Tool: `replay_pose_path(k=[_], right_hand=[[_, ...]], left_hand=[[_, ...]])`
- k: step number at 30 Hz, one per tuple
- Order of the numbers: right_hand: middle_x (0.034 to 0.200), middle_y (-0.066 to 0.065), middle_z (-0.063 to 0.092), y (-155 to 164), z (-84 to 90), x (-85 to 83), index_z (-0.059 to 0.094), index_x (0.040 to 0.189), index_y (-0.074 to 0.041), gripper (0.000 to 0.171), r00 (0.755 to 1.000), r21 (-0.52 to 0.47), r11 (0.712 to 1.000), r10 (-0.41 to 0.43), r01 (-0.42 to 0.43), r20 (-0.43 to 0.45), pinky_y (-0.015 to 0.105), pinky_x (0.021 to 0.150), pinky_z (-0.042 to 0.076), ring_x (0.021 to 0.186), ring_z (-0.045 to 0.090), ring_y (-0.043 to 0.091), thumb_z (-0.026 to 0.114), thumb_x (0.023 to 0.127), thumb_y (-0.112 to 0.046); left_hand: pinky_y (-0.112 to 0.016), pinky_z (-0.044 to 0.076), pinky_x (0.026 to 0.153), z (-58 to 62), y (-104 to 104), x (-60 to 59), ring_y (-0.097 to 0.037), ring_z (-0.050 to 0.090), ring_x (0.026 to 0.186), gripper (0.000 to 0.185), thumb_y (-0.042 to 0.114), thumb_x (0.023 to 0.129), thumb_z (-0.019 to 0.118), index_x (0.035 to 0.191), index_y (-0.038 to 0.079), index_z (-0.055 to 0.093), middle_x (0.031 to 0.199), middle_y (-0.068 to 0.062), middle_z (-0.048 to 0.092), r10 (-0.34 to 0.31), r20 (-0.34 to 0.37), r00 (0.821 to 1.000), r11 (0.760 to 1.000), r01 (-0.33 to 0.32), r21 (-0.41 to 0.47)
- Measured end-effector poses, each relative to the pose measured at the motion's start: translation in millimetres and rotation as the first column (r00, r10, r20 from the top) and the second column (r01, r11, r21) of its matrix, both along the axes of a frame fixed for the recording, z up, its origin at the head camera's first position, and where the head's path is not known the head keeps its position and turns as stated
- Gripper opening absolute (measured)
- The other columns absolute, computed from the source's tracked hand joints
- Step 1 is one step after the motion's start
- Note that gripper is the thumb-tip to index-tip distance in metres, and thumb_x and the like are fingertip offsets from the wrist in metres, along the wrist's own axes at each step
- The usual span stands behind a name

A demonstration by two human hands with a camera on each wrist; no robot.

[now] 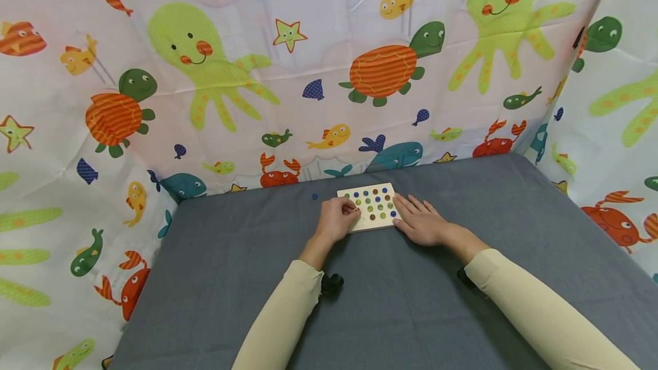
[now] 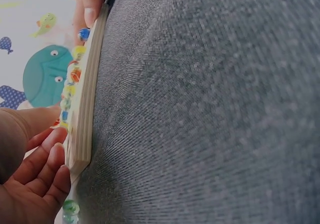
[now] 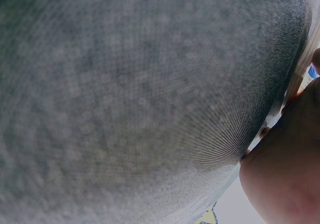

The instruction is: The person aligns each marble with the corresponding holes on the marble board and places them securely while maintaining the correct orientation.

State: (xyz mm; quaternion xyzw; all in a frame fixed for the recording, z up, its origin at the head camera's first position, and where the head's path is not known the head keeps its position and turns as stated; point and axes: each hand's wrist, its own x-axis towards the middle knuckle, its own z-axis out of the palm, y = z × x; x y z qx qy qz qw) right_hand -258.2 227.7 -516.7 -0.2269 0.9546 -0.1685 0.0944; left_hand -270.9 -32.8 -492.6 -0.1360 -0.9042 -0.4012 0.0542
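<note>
A pale wooden board [image 1: 364, 222] with rows of glass marbles in blue, green, yellow and brownish orange lies near the back of the table. At its left side, my left hand [image 1: 335, 220] pinches a small reddish marble [image 1: 357, 209] between thumb and forefinger, low over the board; the fingers partly cover it. In the left wrist view, the other fingers [image 2: 44, 176] of that hand are loosely bent beside the board's corner. My right hand [image 1: 424, 224] rests at the board's right edge, fingers extended and touching it. The right wrist view shows little of the board.
A loose blue marble [image 1: 315, 196] lies on the grey cloth left of the board. In the left wrist view, a green marble [image 2: 71, 209] is beyond the board's corner. A curtain [image 1: 319, 113] printed with sea animals hangs behind the table [image 1: 231, 267] and at both sides.
</note>
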Motion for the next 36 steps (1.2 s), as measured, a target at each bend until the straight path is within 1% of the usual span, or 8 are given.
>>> replay_pose_path(k=[5, 14, 18, 26, 30, 36], right_hand=[[0.172, 0.012, 0.009, 0.1, 0.8, 0.4, 0.011, 0.165, -0.007, 0.07, 1.0, -0.002, 1.0, -0.002, 0.002, -0.004, 0.067, 0.119, 0.003, 0.156, 0.006, 0.042, 0.032, 0.111, -0.046], [0.172, 0.009, 0.007, -0.6, 1.1, -0.2, 0.009, 0.165, -0.01, 0.068, 1.0, 0.004, 1.0, 0.0, 0.0, 0.009, 0.065, 0.12, 0.003, 0.157, 0.005, 0.039, 0.033, 0.111, -0.044], [0.172, 0.01, 0.007, -0.7, 1.0, -0.1, 0.01, 0.165, -0.01, 0.068, 1.0, 0.001, 1.0, -0.001, 0.001, 0.01, 0.066, 0.119, 0.003, 0.157, 0.005, 0.04, 0.034, 0.111, -0.044], [0.172, 0.008, 0.007, -0.3, 1.1, -0.3, 0.009, 0.165, -0.011, 0.069, 1.0, 0.005, 1.0, -0.006, 0.006, 0.016, 0.065, 0.12, 0.003, 0.157, 0.005, 0.038, 0.033, 0.111, -0.045], [0.172, 0.009, 0.007, -0.4, 1.0, -0.6, 0.009, 0.165, -0.01, 0.07, 1.0, 0.007, 1.0, -0.006, 0.006, 0.016, 0.065, 0.12, 0.003, 0.157, 0.005, 0.039, 0.032, 0.111, -0.047], [0.172, 0.01, 0.008, 0.2, 0.5, -1.0, 0.01, 0.165, -0.01, 0.07, 1.0, 0.007, 1.0, -0.002, 0.002, 0.011, 0.065, 0.12, 0.003, 0.157, 0.006, 0.039, 0.032, 0.111, -0.047]], left_hand=[[-0.029, 0.053, 0.073, -0.2, 2.4, -1.6, -0.013, 0.064, 0.074, 0.01, 0.013, 0.09, 0.08, 0.093, 0.004, 0.075, 0.082, -0.003, 0.071, -0.006, -0.014, 1.0, 1.0, 0.005, -0.015], [-0.031, 0.053, 0.074, 0.2, 7.6, -2.5, -0.013, 0.063, 0.074, 0.009, 0.014, 0.089, 0.08, 0.091, 0.006, 0.076, 0.079, 0.0, 0.071, 0.039, -0.02, 0.999, 0.999, -0.04, -0.035], [-0.03, 0.051, 0.073, 1.1, 9.8, -2.9, -0.012, 0.062, 0.074, 0.008, 0.015, 0.088, 0.08, 0.09, 0.007, 0.077, 0.077, 0.002, 0.07, 0.062, -0.025, 0.998, 0.996, -0.063, -0.067], [-0.029, 0.05, 0.071, 1.5, 14.8, -2.9, -0.011, 0.06, 0.073, 0.006, 0.014, 0.088, 0.079, 0.089, 0.009, 0.077, 0.075, 0.004, 0.067, 0.106, -0.01, 0.994, 0.987, -0.106, -0.118], [-0.029, 0.049, 0.072, 1.1, 16.2, -3.4, -0.011, 0.059, 0.073, 0.005, 0.014, 0.088, 0.08, 0.09, 0.01, 0.077, 0.075, 0.005, 0.067, 0.118, -0.007, 0.993, 0.984, -0.118, -0.134], [-0.03, 0.049, 0.072, 1.5, 17.0, -4.5, -0.012, 0.059, 0.074, 0.005, 0.015, 0.088, 0.08, 0.09, 0.01, 0.077, 0.076, 0.004, 0.067, 0.12, -0.003, 0.993, 0.983, -0.119, -0.137]])
